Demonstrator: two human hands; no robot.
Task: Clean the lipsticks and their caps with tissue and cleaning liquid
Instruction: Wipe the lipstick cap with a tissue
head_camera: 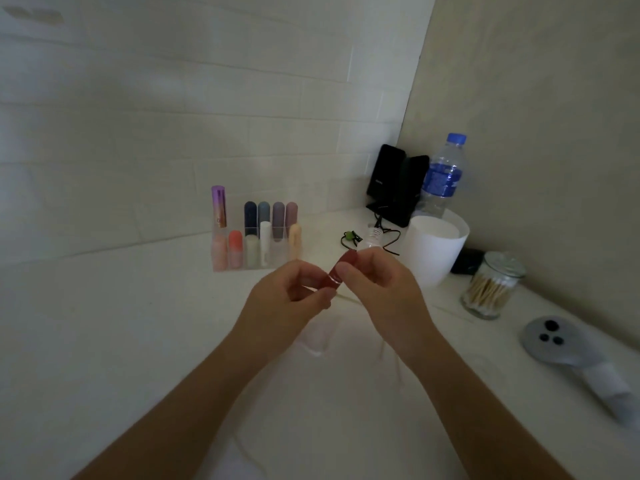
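Both forearms come in from the bottom edge and meet in the middle, above the white counter point(138, 323). The left hand point(294, 299) has its fingers curled, and thumb + fingertips pinch the lower end of the red lipstick point(335, 276). The right hand point(379, 292) is curled too and pinches the upper end btw. thumb and forefinger. So the lipstick is in the air btw. the 2 hands, tilted, w/ its top end pointing up and to the right. We cannot tell if cap and body are already apart.

Behind the hands, near the tiled wall, stands a clear organizer point(256, 266). It holds lipsticks upright in 2 rows: at the back a tall purple one point(219, 206) and 4 darker ones (blue, grey-blue, 2 mauve); in front pink, coral, pale, white and peach ones.

Just behind the right hand we see a small clear bottle point(374, 237), tilted; its content is not readable. To the right is a white cup point(434, 258); its inside is hidden from us. Behind it stands a water bottle point(443, 174) w/ blue cap, partly filled. Further right, a glass jar point(491, 287) w/ lid on, full of cotton swabs.
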